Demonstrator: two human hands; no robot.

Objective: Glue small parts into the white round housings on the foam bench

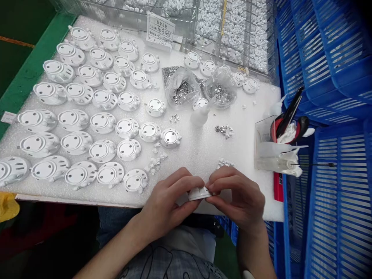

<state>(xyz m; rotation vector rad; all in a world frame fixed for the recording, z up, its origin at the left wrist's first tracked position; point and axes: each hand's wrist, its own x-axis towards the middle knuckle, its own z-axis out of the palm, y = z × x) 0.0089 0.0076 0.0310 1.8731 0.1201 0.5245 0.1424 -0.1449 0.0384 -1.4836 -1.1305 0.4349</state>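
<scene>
A white round plastic part (198,193) is held just above the front edge of the white foam-topped table (186,162). My left hand (174,195) grips its left side between thumb and fingers. On its right side, my right hand (236,193) pinches at the rim and top; whether a small piece sits between those fingertips is hidden. Small white pieces (225,163) lie just behind my right hand, and more white bits (157,161) lie behind my left. Similar round white parts (135,181) stand in rows on the left.
Bags of small metal pieces (182,87) and a white squeeze bottle (200,115) stand mid-table. At the right are a clear box (263,164) with scissors (290,120) and blue crates (338,193). Clear divided trays (215,23) line the back.
</scene>
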